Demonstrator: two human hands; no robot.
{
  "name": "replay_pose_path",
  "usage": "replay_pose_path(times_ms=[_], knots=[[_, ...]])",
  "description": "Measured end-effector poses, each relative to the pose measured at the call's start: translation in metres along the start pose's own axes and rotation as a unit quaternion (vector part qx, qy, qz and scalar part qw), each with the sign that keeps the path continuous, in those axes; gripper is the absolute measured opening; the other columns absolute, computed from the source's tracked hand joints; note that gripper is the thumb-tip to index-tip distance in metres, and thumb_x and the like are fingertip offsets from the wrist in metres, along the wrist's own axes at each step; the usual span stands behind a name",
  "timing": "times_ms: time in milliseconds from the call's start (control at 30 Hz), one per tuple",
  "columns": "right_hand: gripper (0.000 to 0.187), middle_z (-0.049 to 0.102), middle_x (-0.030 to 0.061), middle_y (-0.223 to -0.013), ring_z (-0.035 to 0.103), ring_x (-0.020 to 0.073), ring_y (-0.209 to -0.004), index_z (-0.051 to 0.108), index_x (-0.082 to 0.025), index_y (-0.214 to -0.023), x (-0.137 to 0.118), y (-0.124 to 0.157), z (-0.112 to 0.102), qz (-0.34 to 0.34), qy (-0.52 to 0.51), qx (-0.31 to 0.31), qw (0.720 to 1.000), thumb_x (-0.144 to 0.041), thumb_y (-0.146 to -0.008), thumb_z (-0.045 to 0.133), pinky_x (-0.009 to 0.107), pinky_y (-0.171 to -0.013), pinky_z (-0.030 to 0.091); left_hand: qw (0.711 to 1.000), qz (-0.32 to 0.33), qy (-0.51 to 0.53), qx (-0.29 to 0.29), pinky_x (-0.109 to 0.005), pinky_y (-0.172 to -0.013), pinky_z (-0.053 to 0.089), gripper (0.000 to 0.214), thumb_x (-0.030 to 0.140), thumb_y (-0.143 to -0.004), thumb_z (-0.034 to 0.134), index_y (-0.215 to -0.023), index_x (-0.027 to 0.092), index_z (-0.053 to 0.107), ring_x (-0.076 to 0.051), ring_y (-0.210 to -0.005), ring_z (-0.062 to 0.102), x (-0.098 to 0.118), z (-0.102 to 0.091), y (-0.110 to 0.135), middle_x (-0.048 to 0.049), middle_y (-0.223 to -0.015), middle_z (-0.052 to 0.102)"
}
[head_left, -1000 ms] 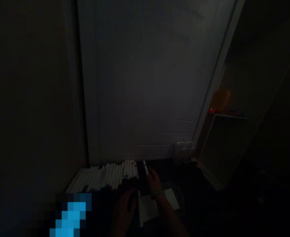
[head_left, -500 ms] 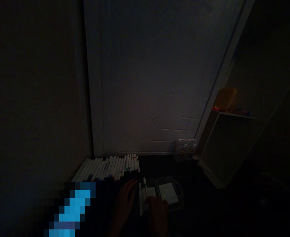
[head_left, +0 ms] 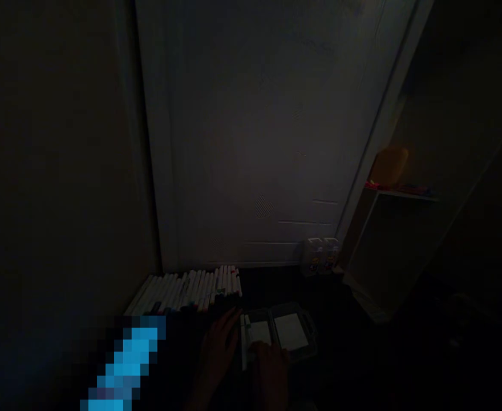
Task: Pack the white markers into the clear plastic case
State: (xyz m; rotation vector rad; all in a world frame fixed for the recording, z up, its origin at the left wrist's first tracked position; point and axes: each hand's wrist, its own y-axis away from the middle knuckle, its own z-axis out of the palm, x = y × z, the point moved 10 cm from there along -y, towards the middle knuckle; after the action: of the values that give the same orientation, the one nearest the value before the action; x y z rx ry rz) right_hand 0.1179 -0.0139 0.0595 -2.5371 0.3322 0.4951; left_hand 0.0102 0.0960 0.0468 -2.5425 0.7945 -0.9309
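Note:
An open clear plastic case [head_left: 310,338] lies on the dark surface, with white paper inserts in both halves. In its left half are two white markers, side by side: the outer marker [head_left: 243,348] and an inner marker [head_left: 247,323]. My right hand [head_left: 271,365] is over this half, its fingers closed at the inner marker's lower end, which they hide. At the case's left edge, my left hand [head_left: 220,342] has its fingers stretched out and holds nothing visible. Darkness blurs the fingertips.
A row of several white markers [head_left: 191,288] lies behind my left hand, along a pale panel [head_left: 251,142]. Two clear containers [head_left: 320,257] stand at the panel's foot on the right. Farther right is a small shelf [head_left: 405,196] with an orange object [head_left: 390,165]. A pixelated blue patch covers the lower left.
The inner marker has moved left and down, from a slanted position to beside the outer marker. My right hand moved slightly with it. My left hand shifted a little toward the case.

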Motion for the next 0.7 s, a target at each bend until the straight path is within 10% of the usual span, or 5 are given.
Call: replay_pose_path(times_ms=[700], knots=[[0.027, 0.063, 0.001, -0.089, 0.057, 0.0183, -0.083, 0.054, -0.027, -0.098, -0.002, 0.005, -0.014, -0.064, -0.076, 0.069, 0.993, -0.015, -0.088, 0.033, 0.034, -0.082, 0.033, 0.998, -0.003, 0.05, 0.043, -0.041, -0.099, 0.038, 0.035, 0.029, -0.087, 0.036, -0.119, 0.029, 0.051, -0.018, -0.117, 0.046, -0.002, -0.009, 0.001, -0.0009, -0.127, 0.051]])
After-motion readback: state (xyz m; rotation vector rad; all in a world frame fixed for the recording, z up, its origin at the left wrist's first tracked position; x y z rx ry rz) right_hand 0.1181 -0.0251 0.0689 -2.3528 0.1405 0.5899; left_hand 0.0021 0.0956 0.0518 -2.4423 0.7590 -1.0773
